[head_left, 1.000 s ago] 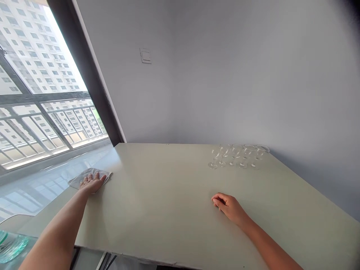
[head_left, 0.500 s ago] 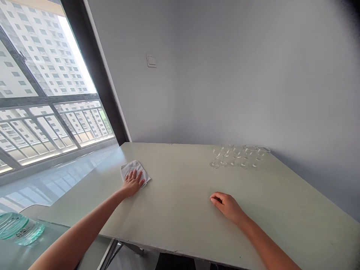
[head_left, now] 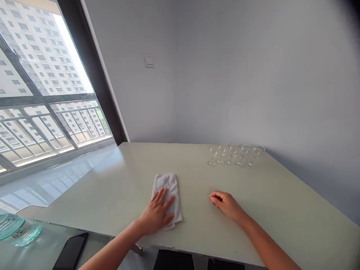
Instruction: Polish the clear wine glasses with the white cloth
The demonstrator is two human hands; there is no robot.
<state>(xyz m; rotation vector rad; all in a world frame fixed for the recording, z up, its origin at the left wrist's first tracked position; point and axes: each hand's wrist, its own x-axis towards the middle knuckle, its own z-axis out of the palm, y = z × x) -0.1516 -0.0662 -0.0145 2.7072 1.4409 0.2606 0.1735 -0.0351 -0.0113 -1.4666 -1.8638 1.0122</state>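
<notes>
On the pale table (head_left: 118, 195), the left hand (head_left: 156, 214) lies flat over a white cloth (head_left: 174, 198), its grip wide, fingers slightly spread. The right hand (head_left: 225, 203) rests nearby, its grip narrow, fingers curled. Beyond stand stemmed glasses (head_left: 233, 151), near the grey wall (head_left: 225, 75).

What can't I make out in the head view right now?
All in the head view:
Cloth: part hidden under the left hand.
Right hand: palm hidden by its curled fingers.
Stemmed glasses: exact count unclear, see-through and overlapping.
Phone: lower end cut off by the bottom edge.
Clear container: left side cut off; print too blurred.
</notes>
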